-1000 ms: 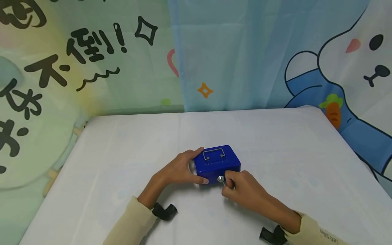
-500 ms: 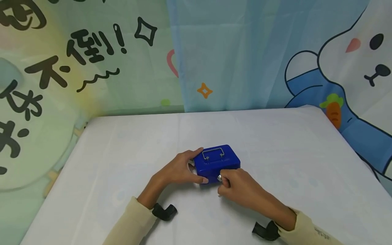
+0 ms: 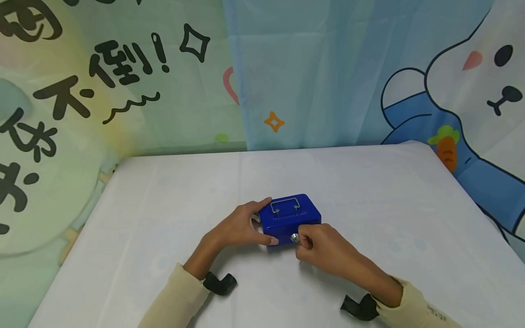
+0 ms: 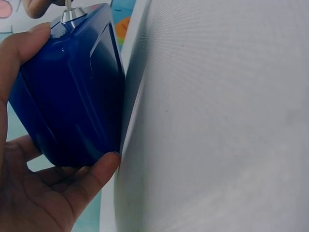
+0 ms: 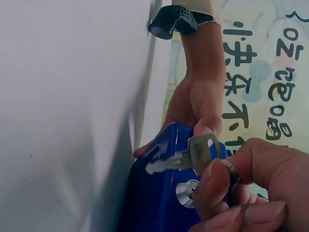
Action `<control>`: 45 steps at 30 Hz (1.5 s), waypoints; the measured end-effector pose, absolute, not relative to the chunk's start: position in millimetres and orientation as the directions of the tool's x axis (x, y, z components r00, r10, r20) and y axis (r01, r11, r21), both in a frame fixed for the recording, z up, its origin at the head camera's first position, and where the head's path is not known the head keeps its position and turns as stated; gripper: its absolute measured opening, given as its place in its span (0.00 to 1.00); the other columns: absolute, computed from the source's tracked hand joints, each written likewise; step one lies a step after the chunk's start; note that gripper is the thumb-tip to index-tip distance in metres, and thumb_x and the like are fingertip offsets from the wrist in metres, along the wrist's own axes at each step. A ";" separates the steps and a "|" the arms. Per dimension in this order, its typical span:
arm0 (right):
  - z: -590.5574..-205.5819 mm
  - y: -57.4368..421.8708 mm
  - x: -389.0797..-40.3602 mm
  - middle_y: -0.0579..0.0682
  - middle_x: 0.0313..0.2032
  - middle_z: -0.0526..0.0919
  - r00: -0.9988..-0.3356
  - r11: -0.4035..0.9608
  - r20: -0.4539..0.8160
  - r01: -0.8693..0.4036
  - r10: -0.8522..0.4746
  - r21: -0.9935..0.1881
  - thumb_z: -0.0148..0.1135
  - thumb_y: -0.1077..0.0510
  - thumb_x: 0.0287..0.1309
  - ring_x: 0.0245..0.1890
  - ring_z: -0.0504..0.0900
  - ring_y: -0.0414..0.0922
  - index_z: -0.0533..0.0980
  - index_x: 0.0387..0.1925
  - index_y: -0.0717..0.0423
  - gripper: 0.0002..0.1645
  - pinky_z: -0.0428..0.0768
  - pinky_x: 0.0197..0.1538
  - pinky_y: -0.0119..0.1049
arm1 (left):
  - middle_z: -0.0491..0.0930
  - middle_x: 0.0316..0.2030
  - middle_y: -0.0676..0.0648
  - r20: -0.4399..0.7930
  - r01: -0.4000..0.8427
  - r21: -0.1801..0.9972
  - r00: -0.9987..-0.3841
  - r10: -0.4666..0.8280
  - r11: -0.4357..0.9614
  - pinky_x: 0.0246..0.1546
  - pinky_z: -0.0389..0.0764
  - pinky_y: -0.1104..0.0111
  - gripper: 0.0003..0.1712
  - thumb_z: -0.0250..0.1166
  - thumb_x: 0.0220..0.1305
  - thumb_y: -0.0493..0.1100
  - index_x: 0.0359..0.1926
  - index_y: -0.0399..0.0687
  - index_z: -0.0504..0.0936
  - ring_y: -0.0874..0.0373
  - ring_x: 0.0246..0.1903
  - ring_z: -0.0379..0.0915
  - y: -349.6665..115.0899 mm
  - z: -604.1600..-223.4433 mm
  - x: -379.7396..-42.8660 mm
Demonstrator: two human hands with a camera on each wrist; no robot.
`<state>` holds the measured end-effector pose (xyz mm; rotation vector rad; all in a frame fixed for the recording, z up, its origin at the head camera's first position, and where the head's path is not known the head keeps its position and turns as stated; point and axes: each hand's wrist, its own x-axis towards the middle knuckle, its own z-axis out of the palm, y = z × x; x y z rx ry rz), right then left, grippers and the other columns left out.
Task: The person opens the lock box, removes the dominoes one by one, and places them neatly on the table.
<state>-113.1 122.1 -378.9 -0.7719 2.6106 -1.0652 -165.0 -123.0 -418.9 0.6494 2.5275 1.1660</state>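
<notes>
A small blue metal cash box with a wire handle on its lid sits on the white-covered table. My left hand grips its left end, thumb on the front and fingers round the far side. At the front, the silver lock faces my right hand. Curled fingers of that hand pinch a key at the lock, its bow hidden; a thin shaft enters the lock in the left wrist view. A second key hangs from the same ring, lying across the box front.
White cloth covers the table around the box. Behind it hang printed curtains with lettering and a cartoon animal. Each wrist wears a black camera mount.
My right hand first shifted slightly left and turned, covering much of the lock, then came back right, so the lock shows again. My left hand and the cash box stay nearly still.
</notes>
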 end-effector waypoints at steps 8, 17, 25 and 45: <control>-382.2 121.7 -112.9 0.39 0.16 0.66 -0.841 0.592 -0.017 -0.366 -0.540 -0.717 0.60 0.70 0.43 0.16 0.66 0.34 0.67 0.19 0.51 0.14 0.64 0.19 0.29 | 0.72 0.59 0.47 -0.053 0.287 0.777 -0.858 0.512 0.561 0.52 0.73 0.64 0.60 0.77 0.42 0.62 0.74 0.49 0.59 0.60 0.52 0.70 -124.0 -419.2 -165.1; -385.8 122.8 -113.6 0.41 0.18 0.72 -0.856 0.563 0.004 -0.343 -0.517 -0.752 0.63 0.66 0.55 0.15 0.69 0.36 0.69 0.21 0.52 0.14 0.68 0.18 0.31 | 0.72 0.59 0.46 -0.038 0.300 0.781 -0.853 0.520 0.548 0.51 0.74 0.64 0.61 0.77 0.42 0.62 0.73 0.47 0.59 0.60 0.51 0.71 -123.7 -418.5 -165.1; -390.8 126.2 -115.7 0.42 0.19 0.80 -0.847 0.493 0.015 -0.323 -0.531 -0.808 0.65 0.62 0.60 0.20 0.80 0.41 0.71 0.24 0.53 0.12 0.69 0.20 0.31 | 0.71 0.61 0.47 -0.066 0.273 0.770 -0.865 0.497 0.577 0.53 0.73 0.64 0.60 0.76 0.42 0.62 0.74 0.50 0.59 0.60 0.52 0.70 -124.0 -418.2 -165.6; -394.6 126.4 -119.1 0.41 0.18 0.77 -0.828 0.462 0.037 -0.349 -0.560 -0.815 0.64 0.67 0.59 0.19 0.81 0.38 0.69 0.22 0.54 0.14 0.69 0.19 0.30 | 0.73 0.58 0.46 -0.042 0.292 0.781 -0.858 0.512 0.552 0.44 0.77 0.69 0.60 0.79 0.42 0.58 0.73 0.47 0.59 0.60 0.45 0.73 -122.7 -417.7 -164.5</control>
